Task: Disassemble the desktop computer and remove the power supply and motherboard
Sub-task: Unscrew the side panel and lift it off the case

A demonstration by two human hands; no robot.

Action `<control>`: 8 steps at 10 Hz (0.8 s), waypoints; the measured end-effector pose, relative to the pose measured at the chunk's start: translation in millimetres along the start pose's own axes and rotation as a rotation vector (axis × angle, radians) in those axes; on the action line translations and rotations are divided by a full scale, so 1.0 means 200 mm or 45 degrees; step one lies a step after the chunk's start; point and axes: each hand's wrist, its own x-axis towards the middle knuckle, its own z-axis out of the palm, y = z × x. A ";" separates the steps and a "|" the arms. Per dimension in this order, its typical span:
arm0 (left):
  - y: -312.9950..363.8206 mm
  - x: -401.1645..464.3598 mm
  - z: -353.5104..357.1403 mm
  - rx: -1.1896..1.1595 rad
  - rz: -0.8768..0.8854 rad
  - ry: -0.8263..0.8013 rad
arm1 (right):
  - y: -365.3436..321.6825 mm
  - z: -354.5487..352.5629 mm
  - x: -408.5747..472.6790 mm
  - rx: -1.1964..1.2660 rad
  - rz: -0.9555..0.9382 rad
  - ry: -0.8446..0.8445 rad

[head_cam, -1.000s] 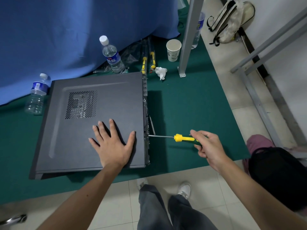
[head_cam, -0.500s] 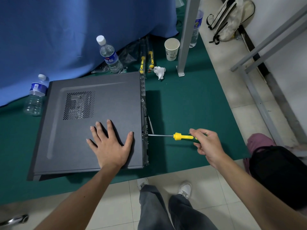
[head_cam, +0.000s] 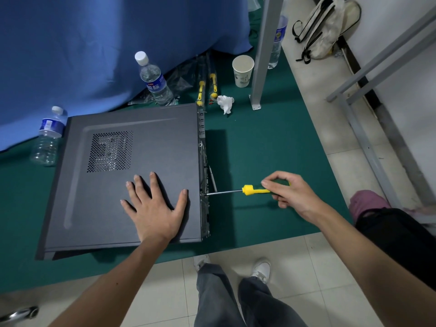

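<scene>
The dark grey computer case [head_cam: 132,180] lies flat on its side, vented side panel [head_cam: 109,151] upward.

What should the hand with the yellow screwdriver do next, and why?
Probably keep turning the yellow-and-green screwdriver. Its metal tip sits against the rear edge of the dark grey metal computer case, likely on a screw. The right hand grips the handle, the left hand presses flat on the side panel to steady it, and that panel is still on.
</scene>
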 end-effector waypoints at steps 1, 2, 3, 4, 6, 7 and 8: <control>0.00 0.00 0.00 -0.001 -0.002 0.002 | -0.02 -0.02 0.01 -0.086 0.117 -0.118; 0.00 0.00 0.00 -0.002 -0.004 -0.001 | -0.02 -0.04 0.00 -0.152 0.100 -0.140; 0.00 0.00 0.00 -0.008 -0.002 0.004 | -0.01 -0.04 0.00 -0.180 -0.093 -0.081; 0.00 0.00 0.00 -0.012 -0.004 0.002 | 0.00 -0.04 -0.02 -0.002 -0.161 -0.077; 0.00 0.00 -0.01 -0.023 -0.002 -0.001 | -0.04 0.01 -0.02 -0.287 0.186 -0.004; 0.00 0.00 -0.01 -0.030 0.000 0.003 | -0.03 0.02 -0.01 -0.072 0.062 0.047; 0.00 0.00 -0.01 -0.043 0.002 0.011 | -0.04 -0.01 -0.03 0.558 -0.029 -0.081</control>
